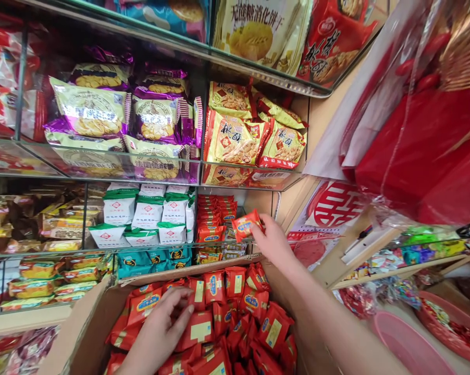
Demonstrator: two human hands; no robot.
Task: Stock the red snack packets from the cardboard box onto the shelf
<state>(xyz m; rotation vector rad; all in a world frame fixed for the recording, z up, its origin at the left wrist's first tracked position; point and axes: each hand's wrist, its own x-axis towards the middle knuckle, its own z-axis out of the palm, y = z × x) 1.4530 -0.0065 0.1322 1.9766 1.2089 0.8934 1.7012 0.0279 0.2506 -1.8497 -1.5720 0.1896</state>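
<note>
My right hand (272,242) pinches a small red snack packet (246,226) by its right end, in front of a shelf compartment. Stacked red packets (210,221) of the same look fill the left part of that compartment. Below, a cardboard box (87,317) holds many loose red packets (215,286) lying in all directions. Over the left side of this pile is my left hand (160,320), its fingers loosely bent and the thumb apart, with nothing seen in it. Whether its fingertips touch the packets I cannot tell.
Glass shelf edges run above the box. White-and-green packets (145,213) stand left of the red stacks; yellow-red packets (235,138) and purple packets (92,109) sit one shelf higher. Red items in clear plastic (422,151) hang at the right, above pink basins (409,344).
</note>
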